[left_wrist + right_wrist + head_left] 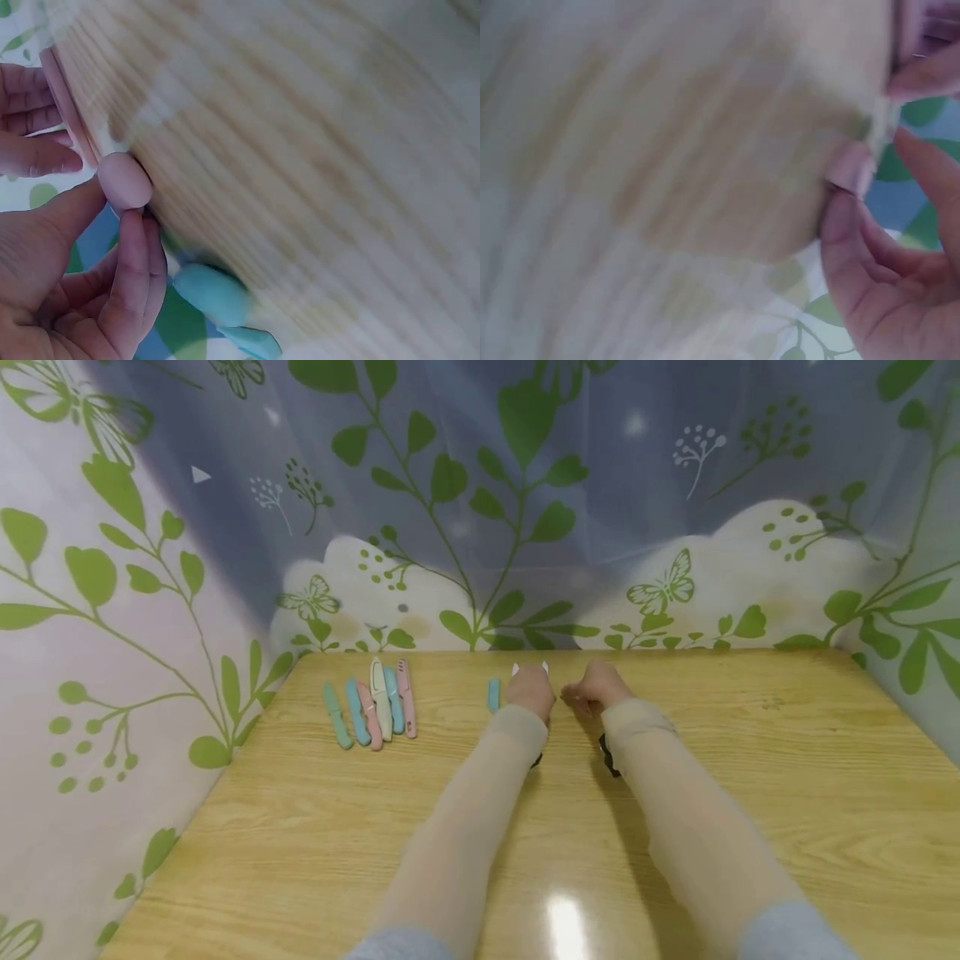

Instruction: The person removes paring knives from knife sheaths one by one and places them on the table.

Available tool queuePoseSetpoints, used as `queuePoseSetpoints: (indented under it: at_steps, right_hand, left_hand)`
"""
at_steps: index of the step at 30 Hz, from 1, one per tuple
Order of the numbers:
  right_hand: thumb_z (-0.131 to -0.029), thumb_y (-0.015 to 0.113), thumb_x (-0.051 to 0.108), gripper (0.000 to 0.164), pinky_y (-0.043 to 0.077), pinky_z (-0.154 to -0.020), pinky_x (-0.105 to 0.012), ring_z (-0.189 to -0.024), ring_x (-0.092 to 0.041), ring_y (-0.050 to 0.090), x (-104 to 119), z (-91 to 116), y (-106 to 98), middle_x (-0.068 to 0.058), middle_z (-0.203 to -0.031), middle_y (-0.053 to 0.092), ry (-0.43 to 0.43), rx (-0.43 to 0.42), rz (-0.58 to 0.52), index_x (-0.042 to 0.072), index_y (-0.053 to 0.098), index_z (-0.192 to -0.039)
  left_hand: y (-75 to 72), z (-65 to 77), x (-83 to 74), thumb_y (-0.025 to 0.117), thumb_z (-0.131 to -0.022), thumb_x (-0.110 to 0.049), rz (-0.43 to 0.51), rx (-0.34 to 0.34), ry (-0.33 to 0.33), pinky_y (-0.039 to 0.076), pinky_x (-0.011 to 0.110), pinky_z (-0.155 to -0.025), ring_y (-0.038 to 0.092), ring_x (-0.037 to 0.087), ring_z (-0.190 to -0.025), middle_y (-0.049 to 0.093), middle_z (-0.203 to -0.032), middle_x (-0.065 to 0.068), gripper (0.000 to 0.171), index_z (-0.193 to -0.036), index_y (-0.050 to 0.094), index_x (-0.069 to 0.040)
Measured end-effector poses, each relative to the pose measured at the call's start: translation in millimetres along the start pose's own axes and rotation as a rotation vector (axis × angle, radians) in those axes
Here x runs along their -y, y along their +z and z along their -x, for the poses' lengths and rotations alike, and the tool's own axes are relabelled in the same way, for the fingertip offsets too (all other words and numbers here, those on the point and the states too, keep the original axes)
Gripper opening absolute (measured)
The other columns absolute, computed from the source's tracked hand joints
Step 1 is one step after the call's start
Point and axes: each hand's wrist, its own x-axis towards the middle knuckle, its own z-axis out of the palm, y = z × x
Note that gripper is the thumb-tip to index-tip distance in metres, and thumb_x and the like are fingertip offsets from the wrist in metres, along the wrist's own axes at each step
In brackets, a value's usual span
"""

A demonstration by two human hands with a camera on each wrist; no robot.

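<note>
My left hand [531, 690] is over the far part of the wooden table. Its thumb and fingers pinch a pink, round-ended handle [125, 181], seen end-on in the left wrist view. Two small white tips [545, 668] stick out beyond this hand in the head view. Close by on the right, my right hand [597, 685] pinches a slim pink strip [69, 105]; a blurred pink end [853, 168] shows at its fingertips. What kind of thing each is, I cannot tell. A short blue piece [493, 695] lies just left of my left hand.
To the left, several sheathed knives lie in a row on the wooden table [300, 827], among them a green knife [337, 717], a cream knife [381, 700] and a pink knife [407, 697]. Leaf-patterned cloth [450, 560] hangs behind the table's far edge.
</note>
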Motion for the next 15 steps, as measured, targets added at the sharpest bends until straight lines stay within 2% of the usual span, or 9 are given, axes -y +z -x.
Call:
queuePoseSetpoints:
  at_steps: [3, 6, 7, 10, 15]
  right_hand:
    - [-0.081, 0.068, 0.009, 0.036, 0.050, -0.072, -0.028, -0.055, -0.016, 0.054, 3.5, 1.4, -3.2, -0.002, -0.048, 0.054, 0.010, 0.011, 0.029, 0.007, 0.060, -0.046]
    - [-0.071, 0.071, 0.004, 0.014, 0.051, -0.068, -0.029, -0.064, -0.020, 0.053, 6.4, 1.1, -1.7, -0.010, -0.063, 0.058, 0.008, -0.014, 0.056, -0.002, 0.066, -0.059]
    - [-0.069, 0.070, 0.003, 0.011, 0.050, -0.066, -0.028, -0.065, -0.021, 0.052, 6.9, 1.0, -1.0, -0.011, -0.066, 0.057, 0.003, -0.029, 0.067, -0.003, 0.065, -0.062]
    - [-0.073, 0.073, 0.006, 0.016, 0.051, -0.073, -0.031, -0.067, -0.022, 0.052, 6.7, 1.7, 0.6, -0.013, -0.068, 0.058, -0.010, -0.059, 0.078, -0.006, 0.066, -0.066]
    - [-0.078, 0.074, 0.008, 0.030, 0.052, -0.085, -0.039, -0.065, -0.022, 0.055, 6.5, 5.8, 0.6, -0.010, -0.059, 0.061, -0.013, -0.068, 0.054, 0.000, 0.065, -0.051]
  left_hand:
    - [-1.7, -0.2, -5.5, 0.069, -0.091, -0.026, 0.000, 0.020, -0.023, 0.057, 0.028, -0.077, 0.068, 0.017, -0.099, 0.071, -0.109, 0.003, 0.026, -0.112, 0.070, -0.010]
    - [0.2, -2.7, -8.2, 0.069, -0.091, -0.030, -0.018, 0.038, -0.040, 0.057, 0.029, -0.080, 0.067, 0.017, -0.100, 0.070, -0.112, 0.003, 0.030, -0.115, 0.068, -0.012]
    - [1.5, -3.4, -8.3, 0.068, -0.092, -0.031, -0.023, 0.039, -0.041, 0.057, 0.030, -0.081, 0.067, 0.017, -0.101, 0.070, -0.112, 0.003, 0.030, -0.116, 0.068, -0.012]
    - [4.7, -5.0, -8.0, 0.067, -0.093, -0.031, -0.020, 0.042, -0.035, 0.056, 0.031, -0.083, 0.067, 0.018, -0.102, 0.069, -0.114, 0.003, 0.031, -0.118, 0.067, -0.012]
    - [5.3, -3.5, -9.5, 0.066, -0.094, -0.029, 0.001, 0.047, -0.036, 0.057, 0.032, -0.082, 0.068, 0.019, -0.101, 0.070, -0.113, 0.004, 0.029, -0.117, 0.068, -0.012]
